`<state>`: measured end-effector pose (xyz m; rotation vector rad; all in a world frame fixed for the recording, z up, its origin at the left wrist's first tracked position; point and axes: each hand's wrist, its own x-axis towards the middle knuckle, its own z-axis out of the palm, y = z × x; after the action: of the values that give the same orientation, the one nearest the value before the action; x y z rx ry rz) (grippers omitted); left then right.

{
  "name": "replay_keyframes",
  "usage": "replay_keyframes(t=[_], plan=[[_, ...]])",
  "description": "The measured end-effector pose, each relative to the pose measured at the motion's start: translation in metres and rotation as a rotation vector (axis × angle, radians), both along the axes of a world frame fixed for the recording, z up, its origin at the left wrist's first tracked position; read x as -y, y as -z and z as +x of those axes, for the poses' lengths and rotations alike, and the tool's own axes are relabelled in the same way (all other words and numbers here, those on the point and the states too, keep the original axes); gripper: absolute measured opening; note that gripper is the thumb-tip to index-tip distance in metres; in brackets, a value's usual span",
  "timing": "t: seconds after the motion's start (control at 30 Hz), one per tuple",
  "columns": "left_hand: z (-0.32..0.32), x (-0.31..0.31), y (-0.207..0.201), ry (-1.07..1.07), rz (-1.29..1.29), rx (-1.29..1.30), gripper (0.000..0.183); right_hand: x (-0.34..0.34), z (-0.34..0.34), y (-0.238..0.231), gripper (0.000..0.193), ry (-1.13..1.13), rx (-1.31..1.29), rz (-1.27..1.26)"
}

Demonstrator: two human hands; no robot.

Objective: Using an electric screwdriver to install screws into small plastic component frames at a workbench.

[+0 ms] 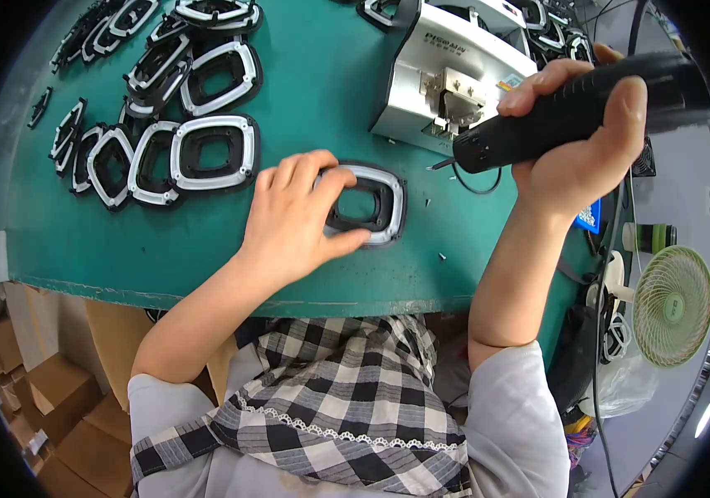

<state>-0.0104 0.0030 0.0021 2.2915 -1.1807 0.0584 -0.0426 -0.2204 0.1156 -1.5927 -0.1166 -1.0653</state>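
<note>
My left hand [287, 217] grips the left side of a rounded black-and-white plastic frame [397, 203] lying flat on the green table. Its fingers reach over the top edge and the thumb lies along the lower one, covering that side. In my right hand [575, 176] is a black electric screwdriver [529, 129], the fist wrapped round its body. The bit points left, in front of a silver screw feeder [423, 62], apart from the frame. I cannot make out whether a screw sits on the tip.
Several similar frames [248, 158] lie in overlapping rows at the left, more behind the feeder. Loose screws [443, 257] dot the green table [164, 274]. A black cable [600, 332] hangs at the right, near a small green fan [672, 307] and a blue tray [590, 217]. Cardboard boxes [60, 390] stand lower left.
</note>
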Motion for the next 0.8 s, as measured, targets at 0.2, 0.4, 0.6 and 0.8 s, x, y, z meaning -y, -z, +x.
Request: replay_keyframes(t=[0.2,0.4,0.6,0.8], plan=[[0.001,0.005,0.001,-0.048,0.03,0.03,0.06,-0.025,-0.039,0.025,0.061,-0.067,-0.053,0.09],[0.001,0.008,0.001,-0.06,0.087,-0.044,0.063,-0.046,-0.053,0.034,0.069,0.04,-0.1,-0.029],[0.002,0.006,0.006,-0.063,0.062,-0.06,0.069,-0.056,-0.049,0.04,0.075,0.041,-0.14,-0.066],[0.002,0.008,0.006,-0.073,0.044,-0.058,0.069,-0.061,-0.046,0.049,0.08,0.038,-0.168,-0.079]])
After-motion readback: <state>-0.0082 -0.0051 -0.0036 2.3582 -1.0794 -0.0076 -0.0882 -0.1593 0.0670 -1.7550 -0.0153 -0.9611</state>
